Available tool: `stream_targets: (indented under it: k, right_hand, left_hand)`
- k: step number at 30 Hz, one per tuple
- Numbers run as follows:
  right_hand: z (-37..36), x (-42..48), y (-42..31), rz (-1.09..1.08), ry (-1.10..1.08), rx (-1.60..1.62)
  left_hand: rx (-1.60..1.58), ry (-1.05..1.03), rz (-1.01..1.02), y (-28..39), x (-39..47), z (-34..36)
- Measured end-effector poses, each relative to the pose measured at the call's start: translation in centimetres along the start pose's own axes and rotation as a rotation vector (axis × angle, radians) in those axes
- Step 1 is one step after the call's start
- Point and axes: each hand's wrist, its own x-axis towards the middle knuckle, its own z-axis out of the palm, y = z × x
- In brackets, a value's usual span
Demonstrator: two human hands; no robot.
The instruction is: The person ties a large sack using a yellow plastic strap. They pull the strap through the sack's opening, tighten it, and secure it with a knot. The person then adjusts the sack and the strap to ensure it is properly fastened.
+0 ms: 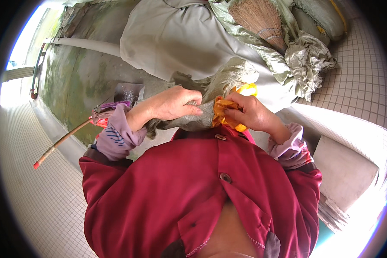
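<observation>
A crumpled grey-green woven sack (206,111) is bunched up in front of my chest. On its left side my left hand (172,104) grips the fabric, thumb towards my body and fingers curled over a fold. At the right end of the bundle my right hand (253,113) pinches crumpled orange plastic sheeting (224,111). More of this orange material shows behind the right fingers. Whether the orange piece is joined to the sack, or what is inside, I cannot tell.
Beyond the hands stands a large pale covered bulk (180,38). A straw broom head (258,22) lies in a greenish woven sack (304,61), with filled sacks (322,17) behind. A wooden stick (61,143) juts out left, near a metal dustpan-like sheet (129,93). Tiled walls flank both sides.
</observation>
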Motion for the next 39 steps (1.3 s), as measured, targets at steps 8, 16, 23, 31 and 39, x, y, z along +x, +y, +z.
stream_targets:
  k: [8,16,23,31,39]
  right_hand:
    - [0.8,-1.5,0.1,-0.456,0.174,-0.078]
    - [2.3,-2.8,0.1,-0.332,0.228,-0.243]
    - [3.1,-3.5,0.4,-0.225,0.505,-0.212]
    - [2.4,-4.9,1.5,-0.110,0.608,-0.039]
    - [1.8,-3.0,1.4,-0.145,0.679,-0.098]
  left_hand:
    - [-0.216,0.398,-0.188,2.2,2.9,0.9]
    - [-0.498,0.460,-0.381,3.0,4.3,6.5]
    - [-0.207,0.881,-0.012,1.8,5.7,7.5]
    - [-0.227,0.796,-0.078,1.0,4.9,6.0]
    - [-0.537,0.440,-0.152,2.7,4.2,7.5]
